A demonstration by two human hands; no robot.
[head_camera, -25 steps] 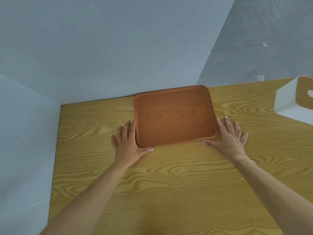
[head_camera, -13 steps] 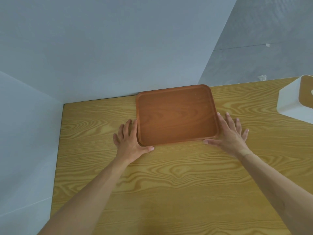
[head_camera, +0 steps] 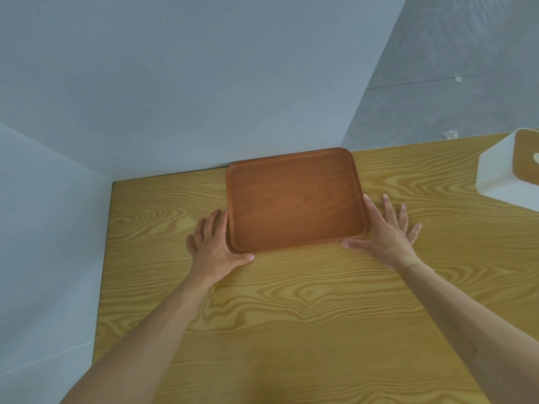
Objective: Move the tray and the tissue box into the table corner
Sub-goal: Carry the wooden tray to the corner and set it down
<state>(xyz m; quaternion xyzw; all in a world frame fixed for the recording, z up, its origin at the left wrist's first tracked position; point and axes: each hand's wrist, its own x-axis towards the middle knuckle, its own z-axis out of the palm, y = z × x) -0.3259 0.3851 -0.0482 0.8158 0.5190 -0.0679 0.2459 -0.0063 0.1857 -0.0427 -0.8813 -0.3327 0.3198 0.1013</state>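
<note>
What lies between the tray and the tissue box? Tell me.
Head view: the right hand, flat beside the tray, then bare table up to the tissue box at the right edge.

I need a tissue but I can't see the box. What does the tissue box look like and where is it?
Look at the wooden table pushed against the grey wall. Follow its far edge to the right, past the brown tray that sits between the left hand and right hand. The tissue box stands there, partly cut off: the only white thing, with a wooden top.
</note>
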